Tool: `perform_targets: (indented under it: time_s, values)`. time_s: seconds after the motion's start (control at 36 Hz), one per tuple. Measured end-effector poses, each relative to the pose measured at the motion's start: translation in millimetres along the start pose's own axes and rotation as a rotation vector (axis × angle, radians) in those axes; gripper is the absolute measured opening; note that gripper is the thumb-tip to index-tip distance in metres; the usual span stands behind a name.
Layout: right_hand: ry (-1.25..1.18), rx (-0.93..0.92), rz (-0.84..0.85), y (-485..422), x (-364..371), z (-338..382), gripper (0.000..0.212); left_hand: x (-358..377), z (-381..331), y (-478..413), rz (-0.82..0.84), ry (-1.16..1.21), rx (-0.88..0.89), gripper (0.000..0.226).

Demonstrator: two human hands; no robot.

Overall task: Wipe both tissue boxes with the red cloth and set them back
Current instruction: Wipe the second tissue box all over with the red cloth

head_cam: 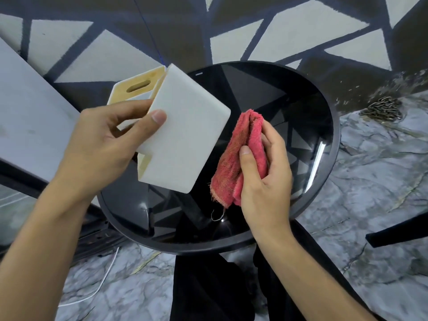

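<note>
Your left hand (pixel 104 140) is clamped on the front box (pixel 185 140), with the thumb (pixel 158 117) pressed on its broad white face and the fingers curled behind it. The box is held tilted in the air above the left part of the bench (pixel 278 93) and does not rest on it. A rear box (pixel 136 88), with a tan slotted top, shows directly behind the front box, beyond the left edge of the bench. It cannot be told whether the same hand carries it or whether it stands on something hidden. Your right hand (pixel 261 172) is closed round the bunched cloth (pixel 231 172), which is held above the middle of the bench, just beside the right edge of the front box and apparently not touching it. Judge the task as under way but not finished: neither box is set down on the bench, so the set-back step is outstanding for both. The frame shows no mark or residue that tells which faces are already wiped, so treat the state of each box as unconfirmed. Remaining work, as far as can be judged: bring the cloth onto the white face, work over the other faces, repeat for the rear box, then place both boxes on the bench.
</note>
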State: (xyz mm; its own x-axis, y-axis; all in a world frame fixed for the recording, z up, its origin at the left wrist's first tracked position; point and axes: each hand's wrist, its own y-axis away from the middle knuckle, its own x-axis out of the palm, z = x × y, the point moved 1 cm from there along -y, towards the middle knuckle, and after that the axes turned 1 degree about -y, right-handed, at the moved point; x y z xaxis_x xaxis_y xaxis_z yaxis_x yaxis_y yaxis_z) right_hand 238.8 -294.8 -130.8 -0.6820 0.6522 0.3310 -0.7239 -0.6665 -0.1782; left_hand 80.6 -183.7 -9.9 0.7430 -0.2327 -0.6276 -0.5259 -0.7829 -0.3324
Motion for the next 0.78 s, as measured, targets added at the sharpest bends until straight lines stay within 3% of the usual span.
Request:
perform_targets:
  time_s: [0.25,0.78]
  values:
    - [-0.057,-0.018,0.018,-7.3,15.4,3.6,0.049,3.2,-0.3,1.4,-0.051,0.087,-0.013,0.029]
    - [-0.182,-0.078,0.047,-18.7,38.3,-0.4,0.046,2.5,-3.7,2.1,-0.119,0.166,0.033,0.019]
